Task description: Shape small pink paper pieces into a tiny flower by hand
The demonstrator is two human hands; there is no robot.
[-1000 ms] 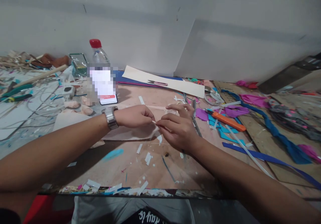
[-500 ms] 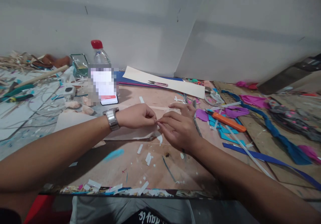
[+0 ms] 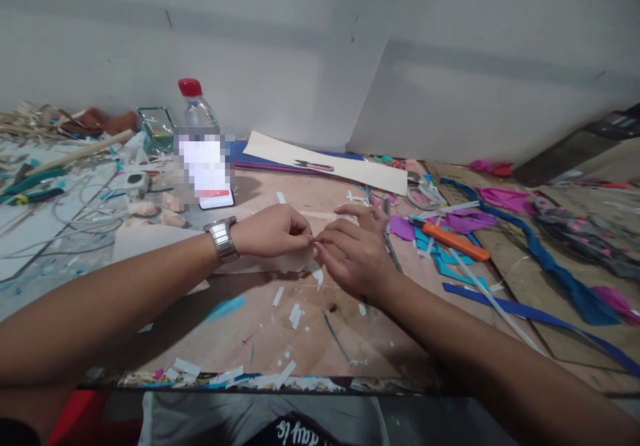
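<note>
My left hand [image 3: 273,231], with a metal watch [image 3: 223,241] on the wrist, is closed in a pinch over a pale paper sheet [image 3: 260,263]. My right hand [image 3: 357,249] meets it fingertip to fingertip; its thumb and forefinger are pressed together and the other fingers are loosely bent. What the fingertips hold is too small and covered to make out. A small white scrap [image 3: 319,274] shows just beneath the right fingertips. More pale paper [image 3: 145,239] reaches out to the left under my left forearm.
A lit phone [image 3: 216,198] leans before a red-capped bottle [image 3: 191,88]. Behind lies a cream strip [image 3: 375,175] with small snips [image 3: 315,165] on it. An orange cutter [image 3: 453,239] and blue ribbon [image 3: 530,239] lie right, green-handled pliers [image 3: 33,185] left. Paper scraps [image 3: 295,316] dot the table.
Both hands stay at the same spot with fingertips together. The paper edge under my left hand has shifted slightly; the whole view has moved a little.
</note>
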